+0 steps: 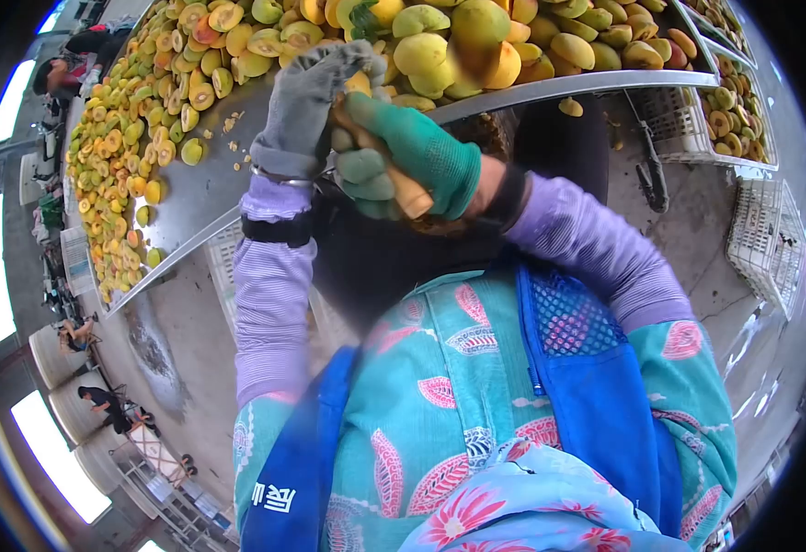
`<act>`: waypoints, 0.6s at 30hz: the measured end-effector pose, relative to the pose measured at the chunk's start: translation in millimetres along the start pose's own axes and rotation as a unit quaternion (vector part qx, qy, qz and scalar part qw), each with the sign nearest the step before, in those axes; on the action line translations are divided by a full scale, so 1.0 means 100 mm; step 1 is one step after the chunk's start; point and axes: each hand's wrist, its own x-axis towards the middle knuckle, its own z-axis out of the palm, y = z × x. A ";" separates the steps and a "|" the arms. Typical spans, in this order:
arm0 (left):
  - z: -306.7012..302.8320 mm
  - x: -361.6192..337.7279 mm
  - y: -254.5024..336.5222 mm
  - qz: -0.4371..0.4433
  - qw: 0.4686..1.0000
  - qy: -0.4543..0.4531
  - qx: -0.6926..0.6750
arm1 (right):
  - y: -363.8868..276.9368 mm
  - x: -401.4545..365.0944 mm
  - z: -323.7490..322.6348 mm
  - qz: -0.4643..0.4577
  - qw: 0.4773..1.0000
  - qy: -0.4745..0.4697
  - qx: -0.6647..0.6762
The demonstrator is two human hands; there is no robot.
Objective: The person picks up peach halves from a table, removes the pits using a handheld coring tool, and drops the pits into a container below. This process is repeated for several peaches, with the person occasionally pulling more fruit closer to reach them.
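My left hand (pixel 306 110), in a grey glove, is closed at the near edge of the metal table, with a yellow-orange fruit (pixel 358 83) between its fingers. Just right of it, my right hand (pixel 412 161), in a green glove with grey fingertips, wraps round a wooden handle (pixel 409 195). The handle's far end meets the fruit at my left hand; any blade is hidden. Behind both hands lies a heap of yellow-green fruit (pixel 421 55), many of them cut in halves.
A metal table (pixel 237 175) carries the fruit and has a raised rim. White crates (pixel 766 239) stand on the floor at right, one (pixel 674 120) below the rim. A seated person (pixel 104 405) and other people are far off at left.
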 end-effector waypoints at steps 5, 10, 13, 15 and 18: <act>-0.22 0.18 -0.26 0.035 0.982 -0.067 0.171 | 0.15 0.16 -0.16 0.017 0.996 -0.038 0.078; -0.15 0.11 -0.11 0.070 0.982 -0.052 0.165 | 0.26 0.11 0.10 -0.021 0.986 0.008 0.163; 0.05 0.07 -0.19 -0.003 0.991 0.121 -0.061 | -0.03 0.07 0.04 0.031 0.997 0.069 -0.019; 0.05 0.01 -0.21 -0.049 0.972 0.097 -0.209 | -0.06 0.02 0.04 0.046 0.996 0.074 -0.032; -0.25 0.10 -0.15 0.105 0.969 -0.164 0.151 | 0.10 0.02 -0.02 0.063 0.997 -0.022 0.046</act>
